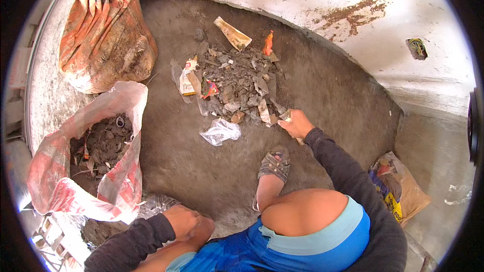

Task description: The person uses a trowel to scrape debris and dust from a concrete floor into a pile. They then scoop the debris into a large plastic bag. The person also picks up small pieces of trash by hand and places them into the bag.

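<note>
My right hand point(297, 123) is closed around the handle of a tool, perhaps a trowel, at the lower right edge of a rubble heap point(242, 79). The tool's far end is hard to make out against the debris. Mixed into the heap are grey chunks, wrappers and paper scraps. Below it on the floor lies a crumpled clear plastic bag point(222, 131). My left hand point(183, 222) rests on my left knee, with no object visible in it. Left of the heap, an open woven sack point(130, 100) holds dark rubble point(107, 139).
A second, full-looking orange woven sack point(109, 41) stands at the upper left by the wall. A flat cardboard piece point(232, 34) lies above the heap. At the right lies a printed paper or plastic bag point(404, 192). The white wall point(363, 53) curves across the top.
</note>
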Demonstrator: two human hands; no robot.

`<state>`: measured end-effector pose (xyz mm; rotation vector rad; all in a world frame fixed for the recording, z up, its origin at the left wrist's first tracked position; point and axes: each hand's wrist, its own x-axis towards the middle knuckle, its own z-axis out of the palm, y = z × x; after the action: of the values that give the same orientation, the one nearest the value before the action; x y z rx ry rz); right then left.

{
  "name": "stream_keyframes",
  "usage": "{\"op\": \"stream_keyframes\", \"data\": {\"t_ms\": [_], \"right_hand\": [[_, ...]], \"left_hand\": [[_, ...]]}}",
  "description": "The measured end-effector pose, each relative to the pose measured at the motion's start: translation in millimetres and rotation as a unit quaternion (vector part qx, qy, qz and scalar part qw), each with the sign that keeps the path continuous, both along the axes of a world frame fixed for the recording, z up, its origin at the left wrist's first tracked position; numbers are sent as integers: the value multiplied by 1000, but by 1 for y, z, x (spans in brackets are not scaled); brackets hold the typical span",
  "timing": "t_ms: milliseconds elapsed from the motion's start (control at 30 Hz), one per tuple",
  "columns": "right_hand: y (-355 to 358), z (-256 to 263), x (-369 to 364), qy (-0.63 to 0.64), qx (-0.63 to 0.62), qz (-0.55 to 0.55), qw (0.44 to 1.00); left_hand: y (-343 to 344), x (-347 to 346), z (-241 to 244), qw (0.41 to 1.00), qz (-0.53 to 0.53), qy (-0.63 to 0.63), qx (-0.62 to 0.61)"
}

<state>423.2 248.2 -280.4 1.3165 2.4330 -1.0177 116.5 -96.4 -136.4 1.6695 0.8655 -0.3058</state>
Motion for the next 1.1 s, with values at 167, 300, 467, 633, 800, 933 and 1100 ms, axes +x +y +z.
{"op": "stream_keyframes", "data": {"t_ms": [167,300,467,633,800,933,1100], "right_hand": [[6,19,-25,35,-282,-128,950],[-1,34,-24,68,-305,-159,936],[3,61,-17,66,-277,-139,949],[10,90,-15,57,-231,-131,962],[19,129,-24,70,-182,-72,978],[24,164,-35,55,-165,-25,984],[16,213,-61,39,-187,1,982]], "left_hand": [[13,1,11,999,22,30,-3],[14,0,10,999,24,29,5],[7,-2,13,997,62,20,35],[9,-4,12,998,57,5,36],[12,-6,12,998,43,11,46],[3,-6,7,997,49,7,58],[1,-6,12,998,39,15,57]]}}
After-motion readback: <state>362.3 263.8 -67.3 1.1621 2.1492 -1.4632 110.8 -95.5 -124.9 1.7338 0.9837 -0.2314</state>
